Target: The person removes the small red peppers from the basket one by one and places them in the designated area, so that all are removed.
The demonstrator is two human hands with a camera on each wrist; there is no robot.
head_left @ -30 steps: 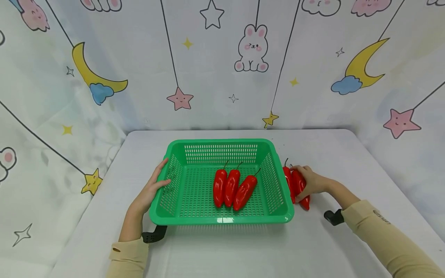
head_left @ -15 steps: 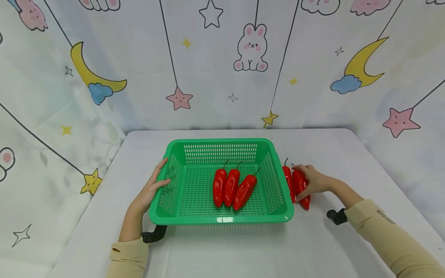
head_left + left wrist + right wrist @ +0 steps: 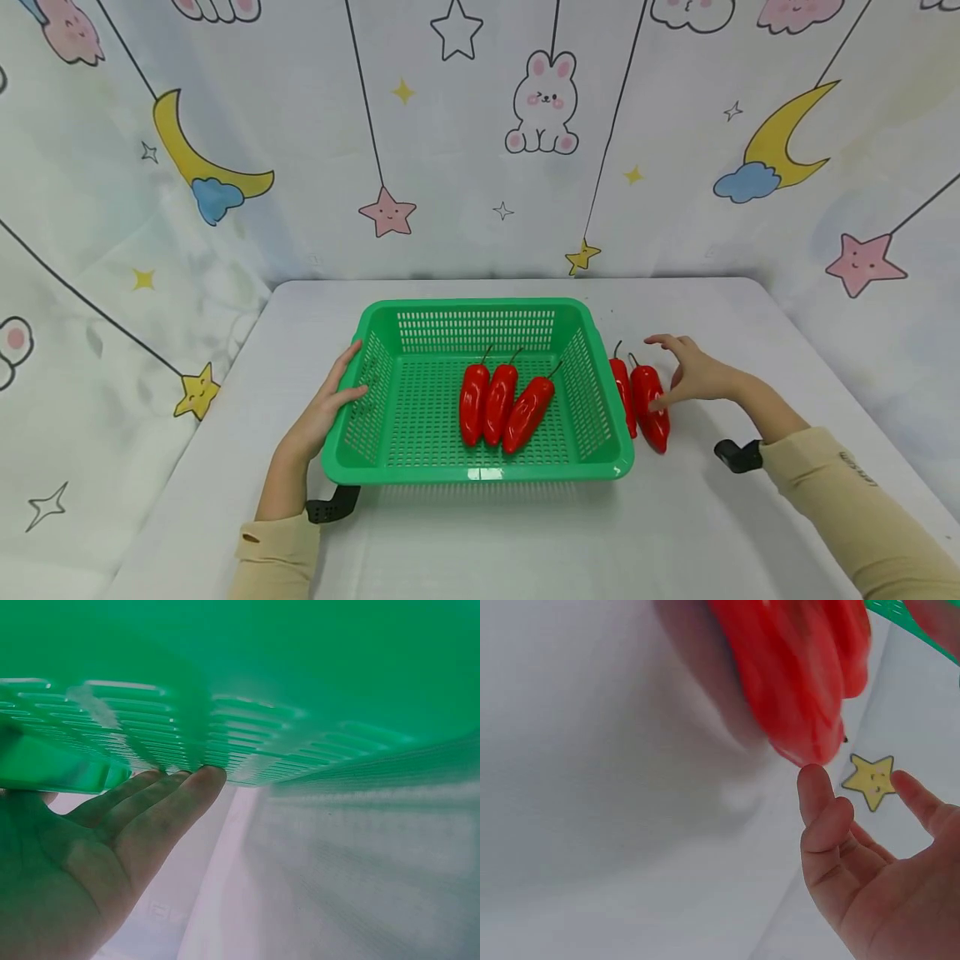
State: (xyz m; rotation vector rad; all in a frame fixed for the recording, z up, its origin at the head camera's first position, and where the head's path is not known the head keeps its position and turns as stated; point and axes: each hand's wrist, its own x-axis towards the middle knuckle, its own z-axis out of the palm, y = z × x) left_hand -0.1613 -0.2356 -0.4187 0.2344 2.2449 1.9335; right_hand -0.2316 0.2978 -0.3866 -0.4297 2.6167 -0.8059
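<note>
The green basket (image 3: 375,478) holds three red peppers (image 3: 473,404), lying side by side on its bottom. My left hand (image 3: 315,421) grips its left rim, thumb over the edge; in the left wrist view the fingers of that hand (image 3: 112,862) rest against the slotted wall (image 3: 300,660). Two more red peppers lie on the table right of the basket, one (image 3: 624,398) partly hidden by the rim, the other (image 3: 648,404) just beside it. My right hand (image 3: 701,375) is spread beside the outer pepper, holding nothing. In the right wrist view, the hand's (image 3: 885,885) fingers are near the red pepper (image 3: 795,690).
A white-covered table (image 3: 480,550) extends in front of the basket and to both sides. Behind it hangs a pale cloth backdrop (image 3: 465,142) printed with stars, moons and a rabbit. A black wrist mount (image 3: 738,456) sits below the right wrist.
My right hand has let go of the outer pepper and drawn back to the right, with its fingers spread. That pepper stays on the table. My left hand and the basket have not moved.
</note>
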